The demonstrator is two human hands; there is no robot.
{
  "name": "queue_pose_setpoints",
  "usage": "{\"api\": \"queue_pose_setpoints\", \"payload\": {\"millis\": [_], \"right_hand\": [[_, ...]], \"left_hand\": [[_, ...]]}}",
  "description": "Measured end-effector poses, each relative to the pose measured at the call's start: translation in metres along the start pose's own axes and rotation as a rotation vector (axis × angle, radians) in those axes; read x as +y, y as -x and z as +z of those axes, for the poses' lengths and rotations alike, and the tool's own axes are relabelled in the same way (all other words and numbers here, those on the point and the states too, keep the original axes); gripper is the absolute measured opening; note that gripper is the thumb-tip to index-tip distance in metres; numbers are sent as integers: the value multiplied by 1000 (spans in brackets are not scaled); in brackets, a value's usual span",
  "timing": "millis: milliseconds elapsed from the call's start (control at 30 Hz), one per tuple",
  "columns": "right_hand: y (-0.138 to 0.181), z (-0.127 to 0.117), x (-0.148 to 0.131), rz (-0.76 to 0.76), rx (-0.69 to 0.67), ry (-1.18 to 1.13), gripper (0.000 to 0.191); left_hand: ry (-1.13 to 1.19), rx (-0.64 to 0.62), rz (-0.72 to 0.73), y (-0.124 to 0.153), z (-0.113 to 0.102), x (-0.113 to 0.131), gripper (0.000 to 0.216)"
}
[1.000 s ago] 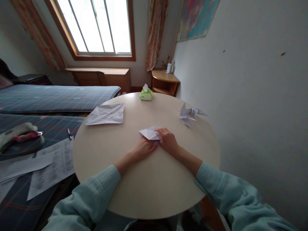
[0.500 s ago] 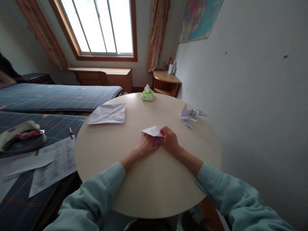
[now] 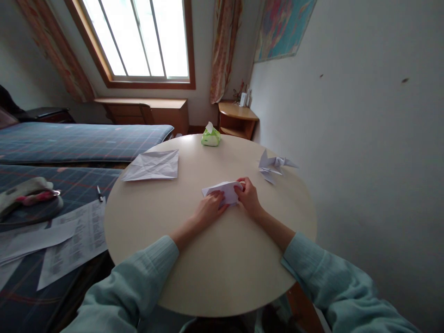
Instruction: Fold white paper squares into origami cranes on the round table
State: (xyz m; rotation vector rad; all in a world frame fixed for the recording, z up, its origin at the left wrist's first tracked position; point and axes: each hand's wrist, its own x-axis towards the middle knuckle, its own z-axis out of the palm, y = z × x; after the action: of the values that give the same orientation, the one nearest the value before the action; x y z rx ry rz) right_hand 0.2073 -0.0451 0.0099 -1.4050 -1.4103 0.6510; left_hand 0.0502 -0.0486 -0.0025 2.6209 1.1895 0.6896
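Note:
A small folded white paper (image 3: 224, 190) lies near the middle of the round beige table (image 3: 208, 268). My left hand (image 3: 209, 209) rests flat on its near left part, fingers stretched out and pressing it down. My right hand (image 3: 247, 194) pinches the paper's right edge, with a flap lifted and curled over. A finished white paper crane (image 3: 274, 164) stands at the table's right side, apart from both hands.
A creased white sheet (image 3: 152, 165) lies at the table's far left. A green tissue pack (image 3: 211, 136) sits at the far edge. Left of the table a plaid bed (image 3: 69, 143) holds printed papers (image 3: 69, 240) and a pen (image 3: 99, 193). A wall stands close on the right.
My right hand has lifted a flap of the folded paper and carried it over to the right. The left hand has slid slightly forward on the paper.

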Motion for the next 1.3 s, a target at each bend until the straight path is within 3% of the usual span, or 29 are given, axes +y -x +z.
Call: {"api": "queue_pose_setpoints", "payload": {"millis": [167, 400, 600, 733, 867, 967, 1133, 1300], "right_hand": [[-2, -2, -1, 104, 8, -157, 27], [-5, -3, 7, 54, -26, -232, 32], [-12, -14, 5, -155, -113, -176, 39], [-13, -27, -1, -316, -100, -103, 29], [-13, -36, -3, -408, -291, -26, 23], [-13, -32, 2, -371, -422, -6, 25], [-12, -14, 14, -215, -385, -10, 32], [-6, -5, 13, -234, -375, 12, 43]], "left_hand": [[-10, 34, 38, 0, -2, 3, 12], [85, -8, -24, -2, -1, 0, 14], [135, -21, -134, -3, -2, -3, 12], [173, -20, -171, -3, -2, -5, 13], [201, -21, -166, -4, 0, -6, 12], [197, -23, -159, -4, 0, -6, 10], [174, -36, -134, -4, -2, -5, 9], [227, -26, -94, -4, -4, -3, 21]]}}
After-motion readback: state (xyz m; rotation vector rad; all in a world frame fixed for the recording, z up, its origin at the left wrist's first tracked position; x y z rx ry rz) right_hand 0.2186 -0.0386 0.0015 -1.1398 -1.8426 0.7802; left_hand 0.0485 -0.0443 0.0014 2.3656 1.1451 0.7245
